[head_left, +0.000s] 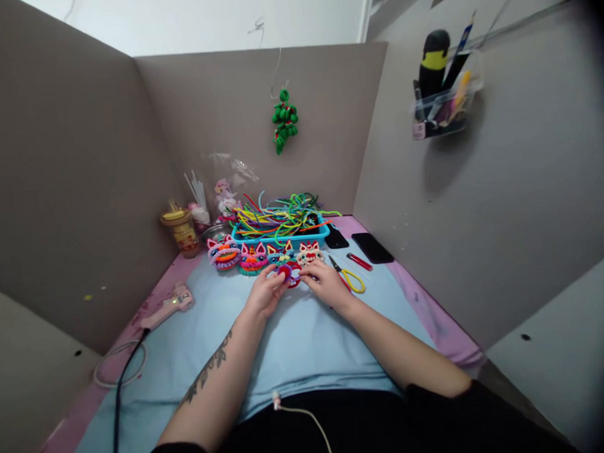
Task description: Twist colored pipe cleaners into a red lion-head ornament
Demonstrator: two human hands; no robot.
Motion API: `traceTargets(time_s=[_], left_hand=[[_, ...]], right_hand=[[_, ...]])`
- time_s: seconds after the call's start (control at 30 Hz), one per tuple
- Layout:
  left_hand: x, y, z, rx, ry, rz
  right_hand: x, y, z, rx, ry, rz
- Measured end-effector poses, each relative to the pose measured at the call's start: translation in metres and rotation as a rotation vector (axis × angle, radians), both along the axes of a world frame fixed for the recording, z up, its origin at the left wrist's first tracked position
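Note:
Between my hands, above the light blue cloth (307,340), is a small red and purple pipe-cleaner piece (285,272) with a red loop at its right side. My left hand (265,291) pinches its left part between thumb and fingers. On the other side, the fingertips of my right hand (324,280) are closed at the purple and red end of the same piece. Just behind my hands stand several fuzzy animal heads: a pink and orange one (224,253), a pink one with pointed ears (253,257), a blue one (282,253) and a cream one (310,253).
A blue basket (303,242) full of coloured pipe cleaners stands at the back. Yellow-handled scissors (353,280), a red cutter (359,261) and a phone (372,247) lie right. A pink glue gun (169,306) with a black cord and a cup (183,235) are left.

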State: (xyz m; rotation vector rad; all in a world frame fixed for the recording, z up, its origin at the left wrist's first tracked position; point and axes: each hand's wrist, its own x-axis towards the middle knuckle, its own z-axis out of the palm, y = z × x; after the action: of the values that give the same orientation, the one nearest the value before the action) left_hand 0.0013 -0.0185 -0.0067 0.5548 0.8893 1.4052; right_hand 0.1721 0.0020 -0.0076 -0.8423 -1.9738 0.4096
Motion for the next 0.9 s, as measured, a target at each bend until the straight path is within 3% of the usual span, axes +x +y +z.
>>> traceTargets(time_s=[0.23, 0.7, 0.9], left_hand=[[0.0004, -0.0015, -0.0007, 0.001, 0.058, -0.059], [0.0016, -0.0032, -0.0024, 0.021, 0.159, -0.037], [0.0016, -0.0035, -0.0012, 0.02, 0.164, -0.048]], right_hand=[[0.0037, 0.0026, -0.0045, -0.038, 0.044, -0.013], [0.0059, 0.0054, -0.0076, -0.046, 0.038, -0.089], [0.0027, 0.003, -0.007, -0.058, 0.049, -0.059]])
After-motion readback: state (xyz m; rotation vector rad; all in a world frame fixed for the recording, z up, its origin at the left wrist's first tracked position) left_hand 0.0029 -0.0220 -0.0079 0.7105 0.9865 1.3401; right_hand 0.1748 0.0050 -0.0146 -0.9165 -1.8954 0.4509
